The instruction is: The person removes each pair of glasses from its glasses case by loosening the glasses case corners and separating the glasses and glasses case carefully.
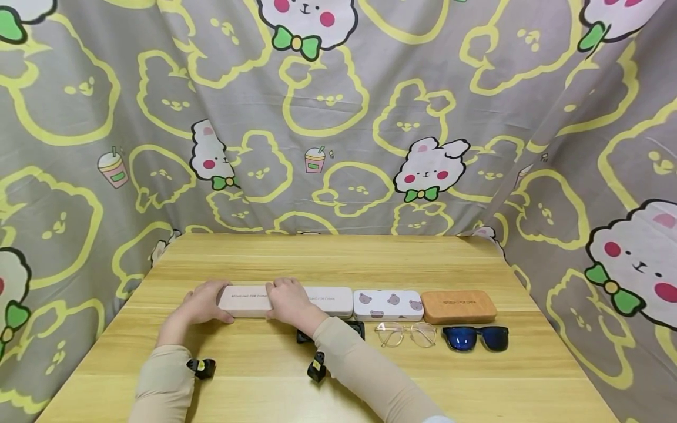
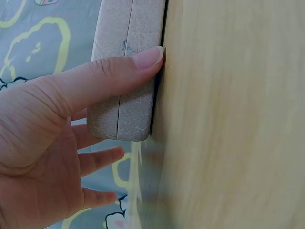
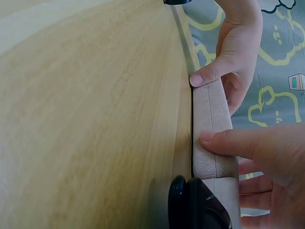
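Observation:
A pale pinkish-beige glasses case (image 1: 244, 301) lies at the left end of a row on the table. My left hand (image 1: 203, 302) holds its left end, thumb on the front side and index finger behind, as the left wrist view shows; the other fingers (image 2: 101, 161) spread past the end. With thumb in front and fingers behind, my right hand (image 1: 290, 301) grips the same case near its right end. Right beside it stands a light grey glasses case (image 1: 332, 299), partly covered by the right hand. Both lids are closed; a thin seam (image 3: 210, 107) runs along the held case.
Further right in the row come a white bear-print case (image 1: 387, 304) and an orange-brown case (image 1: 459, 306). In front lie black-framed glasses (image 1: 357, 329) partly under my right forearm, gold-rimmed glasses (image 1: 406, 333) and blue-lensed sunglasses (image 1: 476, 339). A patterned curtain (image 1: 338, 147) surrounds the table.

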A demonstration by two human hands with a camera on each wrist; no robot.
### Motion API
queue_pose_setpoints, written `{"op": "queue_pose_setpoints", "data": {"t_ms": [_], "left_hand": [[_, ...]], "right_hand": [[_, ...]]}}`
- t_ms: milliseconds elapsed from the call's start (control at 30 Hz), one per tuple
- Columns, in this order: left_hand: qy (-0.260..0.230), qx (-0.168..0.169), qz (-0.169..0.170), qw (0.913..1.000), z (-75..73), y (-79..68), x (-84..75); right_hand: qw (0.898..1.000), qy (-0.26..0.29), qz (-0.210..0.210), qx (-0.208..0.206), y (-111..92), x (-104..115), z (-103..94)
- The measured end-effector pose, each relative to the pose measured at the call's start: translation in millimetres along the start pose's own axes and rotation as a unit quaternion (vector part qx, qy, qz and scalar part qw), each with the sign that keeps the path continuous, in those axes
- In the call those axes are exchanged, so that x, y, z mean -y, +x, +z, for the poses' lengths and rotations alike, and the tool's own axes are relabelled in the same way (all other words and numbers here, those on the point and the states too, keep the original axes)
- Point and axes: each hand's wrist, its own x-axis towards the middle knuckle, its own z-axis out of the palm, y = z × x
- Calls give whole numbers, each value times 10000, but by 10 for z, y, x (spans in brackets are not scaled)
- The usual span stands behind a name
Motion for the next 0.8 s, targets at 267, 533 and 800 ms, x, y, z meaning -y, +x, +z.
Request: {"op": "queue_pose_setpoints", "data": {"t_ms": [267, 533, 800], "left_hand": [[-4, 50, -80, 10000, 4, 0, 9], [-116, 165, -156, 9997, 25, 15, 33], [-785, 67, 136, 9968, -19, -76, 61]], "right_hand": [[10000, 35, 51, -28, -4, 8, 8], [9999, 35, 99, 41, -7, 5, 15], [9999, -42, 57, 100, -24, 17, -5]]}}
